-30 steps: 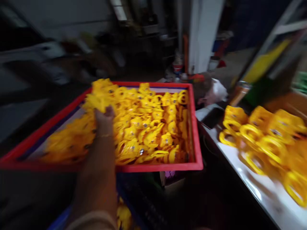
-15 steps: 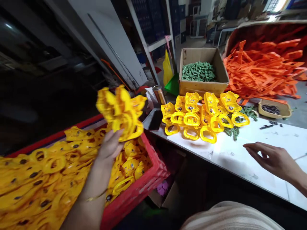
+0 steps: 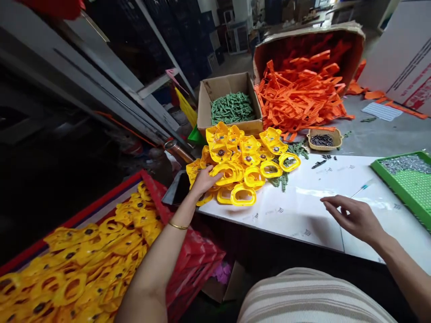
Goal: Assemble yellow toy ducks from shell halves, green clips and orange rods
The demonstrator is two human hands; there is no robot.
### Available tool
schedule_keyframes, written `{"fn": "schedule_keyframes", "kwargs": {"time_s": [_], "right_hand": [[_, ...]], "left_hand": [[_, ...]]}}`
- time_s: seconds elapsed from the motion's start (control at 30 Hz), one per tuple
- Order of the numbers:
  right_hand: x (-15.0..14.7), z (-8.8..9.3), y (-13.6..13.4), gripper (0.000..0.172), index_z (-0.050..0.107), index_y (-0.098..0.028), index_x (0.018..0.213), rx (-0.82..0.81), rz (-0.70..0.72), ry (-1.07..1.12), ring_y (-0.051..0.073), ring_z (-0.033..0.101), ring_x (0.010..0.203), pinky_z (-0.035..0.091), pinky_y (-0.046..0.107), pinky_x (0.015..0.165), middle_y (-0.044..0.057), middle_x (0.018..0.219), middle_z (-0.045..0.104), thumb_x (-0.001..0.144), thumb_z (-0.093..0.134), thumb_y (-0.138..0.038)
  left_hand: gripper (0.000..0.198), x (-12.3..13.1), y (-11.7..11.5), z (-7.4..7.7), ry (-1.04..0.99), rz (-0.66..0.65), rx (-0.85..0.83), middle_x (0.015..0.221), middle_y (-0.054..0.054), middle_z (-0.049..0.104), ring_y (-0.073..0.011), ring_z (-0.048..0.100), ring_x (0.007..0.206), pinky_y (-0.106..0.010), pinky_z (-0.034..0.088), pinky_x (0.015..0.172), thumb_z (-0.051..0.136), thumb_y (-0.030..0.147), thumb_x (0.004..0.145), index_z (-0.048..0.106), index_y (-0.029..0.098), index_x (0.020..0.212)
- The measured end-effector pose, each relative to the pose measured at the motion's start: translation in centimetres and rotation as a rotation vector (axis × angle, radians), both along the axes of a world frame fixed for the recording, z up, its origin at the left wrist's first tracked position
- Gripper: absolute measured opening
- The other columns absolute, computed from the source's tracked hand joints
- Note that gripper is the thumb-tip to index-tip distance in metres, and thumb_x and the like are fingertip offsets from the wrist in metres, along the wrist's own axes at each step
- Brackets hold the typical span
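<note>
My left hand [image 3: 204, 180] rests on a bunch of yellow plastic handle parts [image 3: 215, 168] at the left end of the pile of yellow parts [image 3: 251, 154] on the white table [image 3: 296, 215]. Its fingers still curl around those parts. My right hand [image 3: 353, 216] hovers just over the table surface to the right, fingers spread, holding nothing. A red crate [image 3: 188, 251] full of the same yellow parts [image 3: 84, 264] stands at the lower left, beside my left forearm.
A cardboard box of green pieces [image 3: 230, 107] and a tipped carton spilling orange plastic strips [image 3: 299, 92] lie behind the pile. A small tray of dark screws [image 3: 321, 140] and a green tray of metal bits [image 3: 407, 177] sit to the right. A phone [image 3: 180, 188] lies at the table's left edge.
My left hand lifted a bunch of yellow parts out of the red crate and carried it right onto the table's pile. My right hand came into view over the table.
</note>
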State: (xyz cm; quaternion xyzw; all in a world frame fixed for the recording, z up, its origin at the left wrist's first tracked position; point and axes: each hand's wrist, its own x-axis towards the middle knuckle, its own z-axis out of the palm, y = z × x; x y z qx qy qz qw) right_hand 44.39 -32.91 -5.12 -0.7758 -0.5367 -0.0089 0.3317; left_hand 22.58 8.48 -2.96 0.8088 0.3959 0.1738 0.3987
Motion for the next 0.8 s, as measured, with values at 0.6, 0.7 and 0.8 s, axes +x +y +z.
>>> {"fn": "schedule_keyframes", "kwargs": {"time_s": [0.6, 0.7, 0.8], "right_hand": [[9.1, -4.7, 1.4, 0.027, 0.069, -0.018, 0.103, 0.07, -0.251, 0.422, 0.017, 0.069, 0.063, 0.055, 0.029, 0.061, 0.006, 0.086, 0.076, 0.089, 0.05, -0.03], [11.0, -4.3, 4.6, 0.022, 0.071, -0.019, 0.096, 0.055, -0.218, 0.411, 0.019, 0.07, 0.071, 0.055, 0.032, 0.069, 0.007, 0.094, 0.077, 0.085, 0.053, -0.025], [13.0, -3.5, 7.3, 0.023, 0.072, -0.02, 0.098, 0.059, -0.215, 0.398, 0.02, 0.07, 0.079, 0.054, 0.034, 0.077, 0.007, 0.1, 0.076, 0.084, 0.054, -0.024]], "left_hand": [[0.051, 1.4, -6.2, 0.8, 0.024, 0.354, 0.68, 0.126, -0.017, 0.062, -0.0323, 0.054, 0.124, -0.049, 0.035, 0.111, 0.059, 0.046, 0.08, 0.061, 0.015, 0.12], [0.038, 4.9, -10.2, 1.2, -0.04, 0.207, 0.826, 0.121, -0.016, 0.065, -0.0301, 0.056, 0.12, -0.047, 0.037, 0.109, 0.058, 0.042, 0.084, 0.066, 0.016, 0.11], [0.03, 8.8, -14.7, 0.8, -0.014, -0.033, 0.883, 0.126, -0.014, 0.063, -0.0318, 0.051, 0.127, -0.049, 0.036, 0.109, 0.062, 0.037, 0.084, 0.07, 0.019, 0.106]]}}
